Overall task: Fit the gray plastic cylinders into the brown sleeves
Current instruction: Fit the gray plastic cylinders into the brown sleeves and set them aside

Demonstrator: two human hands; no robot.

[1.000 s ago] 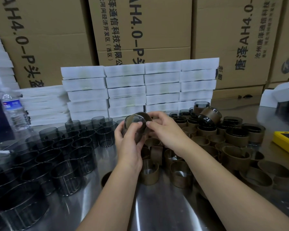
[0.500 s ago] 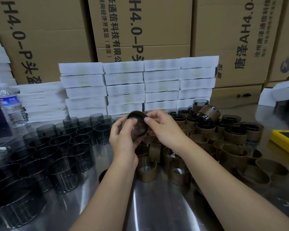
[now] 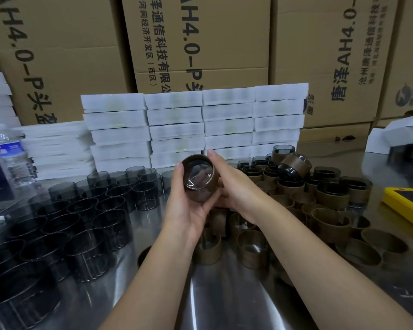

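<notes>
Above the steel table both hands hold one brown sleeve [image 3: 200, 194] with a gray see-through cylinder [image 3: 197, 172] inside it, its open end turned toward me. My left hand [image 3: 186, 206] cups it from below and the left, thumb on the rim. My right hand [image 3: 234, 184] grips its right side, fingers curled round the back. Several loose gray cylinders [image 3: 81, 210] stand upright on the left. Empty brown sleeves [image 3: 250, 251] lie on the right, with sleeved cylinders [image 3: 293, 165] piled behind them.
Stacks of white foam trays [image 3: 200, 127] line the back, with cardboard boxes [image 3: 200, 39] behind them. A water bottle [image 3: 10, 158] stands at the far left. A yellow device [image 3: 408, 206] lies at the right edge. Bare steel table [image 3: 224, 301] shows between my forearms.
The sleeve and cylinder have tilted so the open end faces me more. My right hand has slid from the rim to the sleeve's right side; both hands sit slightly lower.
</notes>
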